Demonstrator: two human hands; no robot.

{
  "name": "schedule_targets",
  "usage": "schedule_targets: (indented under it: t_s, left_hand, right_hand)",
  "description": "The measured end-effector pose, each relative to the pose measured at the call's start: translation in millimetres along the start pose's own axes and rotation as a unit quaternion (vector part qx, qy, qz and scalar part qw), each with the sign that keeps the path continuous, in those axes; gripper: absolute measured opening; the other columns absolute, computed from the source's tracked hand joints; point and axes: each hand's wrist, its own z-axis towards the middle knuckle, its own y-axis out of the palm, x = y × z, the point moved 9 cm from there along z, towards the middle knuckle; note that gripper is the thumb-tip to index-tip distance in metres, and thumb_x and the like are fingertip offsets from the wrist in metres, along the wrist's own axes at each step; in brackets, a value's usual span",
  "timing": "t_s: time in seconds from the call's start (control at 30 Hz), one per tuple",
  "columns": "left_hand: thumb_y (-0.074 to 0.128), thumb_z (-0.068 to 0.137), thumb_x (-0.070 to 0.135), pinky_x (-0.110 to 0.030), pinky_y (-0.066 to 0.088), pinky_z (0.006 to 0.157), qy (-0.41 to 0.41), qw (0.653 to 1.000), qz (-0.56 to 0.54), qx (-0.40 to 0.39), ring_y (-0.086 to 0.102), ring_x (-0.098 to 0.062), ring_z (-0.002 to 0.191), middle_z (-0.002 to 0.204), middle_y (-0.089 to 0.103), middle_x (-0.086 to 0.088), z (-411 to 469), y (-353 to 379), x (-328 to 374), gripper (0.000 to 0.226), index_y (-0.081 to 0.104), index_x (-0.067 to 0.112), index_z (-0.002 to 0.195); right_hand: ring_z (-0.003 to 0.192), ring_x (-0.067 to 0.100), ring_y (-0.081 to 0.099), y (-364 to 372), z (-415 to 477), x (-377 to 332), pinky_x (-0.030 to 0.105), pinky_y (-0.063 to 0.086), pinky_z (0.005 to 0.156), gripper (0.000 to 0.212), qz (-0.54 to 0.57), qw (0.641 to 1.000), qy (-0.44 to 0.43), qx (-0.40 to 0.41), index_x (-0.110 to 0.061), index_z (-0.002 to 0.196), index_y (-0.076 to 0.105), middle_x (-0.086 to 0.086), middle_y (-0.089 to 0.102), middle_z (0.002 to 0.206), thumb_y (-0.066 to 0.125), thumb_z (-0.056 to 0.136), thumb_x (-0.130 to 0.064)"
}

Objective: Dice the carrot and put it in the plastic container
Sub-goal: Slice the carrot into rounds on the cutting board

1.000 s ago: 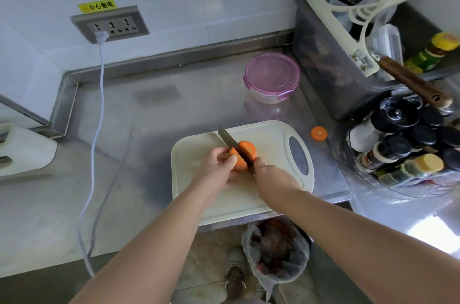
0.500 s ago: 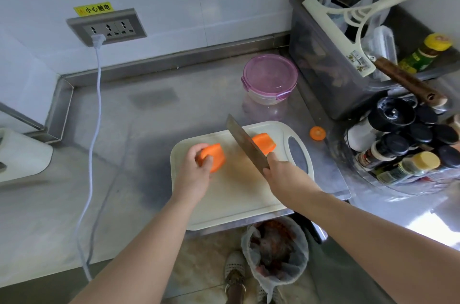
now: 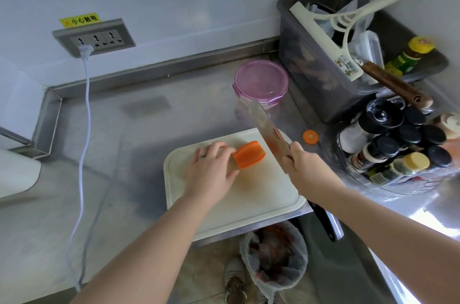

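Observation:
On the white cutting board (image 3: 249,206) lies one orange carrot piece (image 3: 249,155), cut short. My left hand (image 3: 211,170) grips its left end between thumb and fingers. To the right, my right hand (image 3: 302,172) holds the handle of a kitchen knife (image 3: 267,127). Its blade is lifted off the board and slants up and left toward the plastic container (image 3: 261,82). The container stands behind the board with its pink lid on. A round carrot slice (image 3: 310,136) sits on the counter right of the board. No other carrot piece is visible.
A spice rack (image 3: 398,152) with several bottles crowds the right side, with a grey tub (image 3: 321,62) of utensils behind it. A white power cord (image 3: 83,129) hangs from the wall socket on the left. Below the counter edge stands a bagged bin (image 3: 273,256).
The knife was cutting down through the carrot; it has since lifted and swung right. My left hand took one carrot piece left, then brought it back toward the board's middle.

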Motion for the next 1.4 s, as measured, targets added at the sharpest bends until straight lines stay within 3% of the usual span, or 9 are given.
schedule_targets:
  t_s: [0.17, 0.23, 0.37, 0.47, 0.53, 0.63, 0.83, 1.17, 1.4]
  left_hand:
    - [0.057, 0.088, 0.045, -0.038, 0.033, 0.101, 0.015, 0.993, 0.078, -0.089, 0.051, -0.028, 0.117, 0.139, 0.038, 0.001, 30, 27, 37, 0.061, 0.034, 0.026, 0.142]
    - [0.052, 0.091, 0.042, -0.037, 0.040, 0.094, -0.015, 0.993, 0.047, -0.107, 0.055, -0.029, 0.112, 0.131, 0.046, -0.002, 35, 31, 35, 0.050, 0.043, 0.024, 0.136]
    - [0.042, 0.095, 0.043, -0.034, 0.044, 0.071, -0.097, 0.974, -0.148, -0.142, 0.061, -0.031, 0.089, 0.088, 0.064, -0.005, 25, 34, 18, 0.029, 0.056, 0.019, 0.086]
    - [0.046, 0.095, 0.040, -0.036, 0.048, 0.081, -0.104, 0.969, -0.164, -0.155, 0.063, -0.027, 0.097, 0.097, 0.069, -0.001, 12, 40, 4, 0.024, 0.062, 0.024, 0.101]
    - [0.047, 0.096, 0.036, -0.035, 0.045, 0.092, -0.115, 0.974, -0.139, -0.135, 0.058, -0.023, 0.112, 0.120, 0.064, 0.000, 8, 38, -5, 0.033, 0.056, 0.023, 0.126]
    - [0.051, 0.093, 0.040, -0.033, 0.037, 0.097, -0.087, 0.990, -0.076, -0.085, 0.050, -0.022, 0.121, 0.134, 0.049, 0.003, 7, 29, -1, 0.045, 0.046, 0.025, 0.136]
    - [0.057, 0.089, 0.039, -0.031, 0.036, 0.097, -0.028, 0.996, -0.004, -0.089, 0.045, -0.022, 0.122, 0.136, 0.044, 0.005, 3, 40, 24, 0.055, 0.039, 0.027, 0.139]
    - [0.066, 0.083, 0.038, -0.033, 0.040, 0.096, -0.036, 0.996, -0.056, -0.052, 0.050, -0.026, 0.118, 0.132, 0.049, 0.002, -13, 38, 16, 0.057, 0.047, 0.021, 0.134]
    - [0.077, 0.074, 0.023, -0.029, 0.049, 0.066, 0.024, 0.995, -0.078, 0.053, 0.063, -0.025, 0.088, 0.104, 0.062, 0.003, -17, 25, 22, 0.030, 0.067, 0.016, 0.102]
  right_hand:
    - [0.055, 0.016, 0.048, -14, -9, 17, 0.031, 0.031, 0.047, 0.022, 0.027, 0.999, 0.032, 0.018, -0.010, 0.091, 0.039, 0.002, 0.051, 0.063, 0.033, 0.101, -0.028]
    - [0.053, 0.018, 0.047, -16, -11, 24, 0.031, 0.029, 0.046, 0.021, 0.030, 0.999, 0.038, 0.023, -0.009, 0.089, 0.038, 0.003, 0.050, 0.061, 0.033, 0.101, -0.026]
    - [0.051, 0.019, 0.045, -17, -14, 35, 0.033, 0.026, 0.046, 0.018, 0.033, 0.999, 0.034, 0.021, -0.008, 0.088, 0.036, 0.004, 0.049, 0.061, 0.034, 0.101, -0.020]
    - [0.052, 0.018, 0.044, -3, -14, 35, 0.032, 0.026, 0.047, 0.019, 0.023, 0.999, 0.020, -0.011, -0.012, 0.089, 0.033, 0.003, 0.049, 0.061, 0.032, 0.102, -0.025]
    - [0.053, 0.018, 0.046, 9, -13, 33, 0.032, 0.028, 0.047, 0.012, 0.006, 1.000, 0.011, -0.026, -0.016, 0.095, 0.031, 0.001, 0.049, 0.061, 0.031, 0.103, -0.025]
    - [0.052, 0.017, 0.046, 21, -8, 29, 0.033, 0.031, 0.046, 0.020, -0.007, 1.000, 0.002, -0.026, -0.016, 0.119, 0.040, -0.002, 0.049, 0.061, 0.033, 0.102, -0.024]
    - [0.052, 0.020, 0.046, 36, -9, 25, 0.031, 0.028, 0.044, 0.010, -0.045, 0.999, -0.010, -0.025, -0.017, 0.098, 0.031, -0.001, 0.046, 0.062, 0.038, 0.100, -0.023]
    - [0.047, 0.014, 0.038, 55, 0, 4, 0.026, 0.027, 0.040, 0.026, -0.165, 0.984, -0.060, -0.030, -0.016, 0.123, 0.036, -0.003, 0.041, 0.062, 0.038, 0.098, -0.008]
    - [0.041, 0.012, 0.031, 41, -10, -1, 0.025, 0.021, 0.038, 0.018, -0.183, 0.981, -0.069, -0.003, -0.016, 0.107, 0.036, -0.005, 0.034, 0.057, 0.041, 0.095, -0.004]
